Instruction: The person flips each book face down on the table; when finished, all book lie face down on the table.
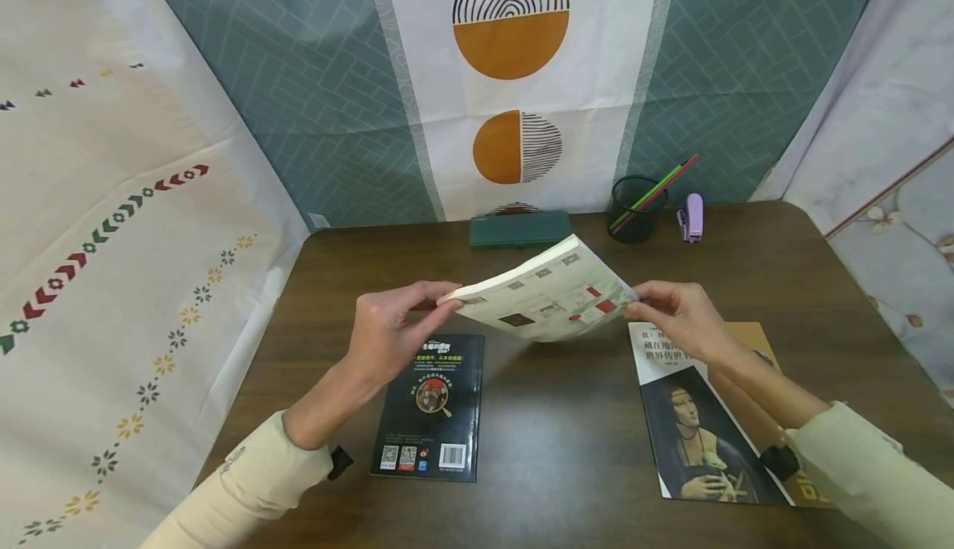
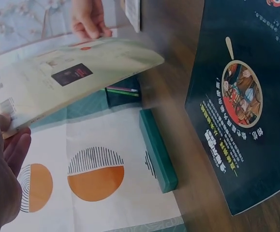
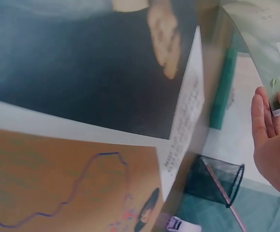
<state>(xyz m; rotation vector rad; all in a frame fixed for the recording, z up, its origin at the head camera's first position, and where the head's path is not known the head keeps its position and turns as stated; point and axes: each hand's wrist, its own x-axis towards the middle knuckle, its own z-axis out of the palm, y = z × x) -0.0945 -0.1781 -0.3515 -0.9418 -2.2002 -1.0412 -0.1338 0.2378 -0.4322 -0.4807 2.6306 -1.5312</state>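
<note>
I see the book (image 1: 547,300) tilted above the table (image 1: 555,425), spanning between my left hand (image 1: 386,325) pinching its left corner and right hand (image 1: 684,317) pinching its right.

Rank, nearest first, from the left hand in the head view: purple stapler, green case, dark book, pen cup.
1. Dark book, on the table below the left hand.
2. Green case, at the table's back edge.
3. Pen cup, right of the case.
4. Purple stapler, right of the cup.

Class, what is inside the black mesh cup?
A green stick and a red stick lean inside the black mesh cup. Dark mesh obscures the bottom; anything lying there cannot be made out.
</note>
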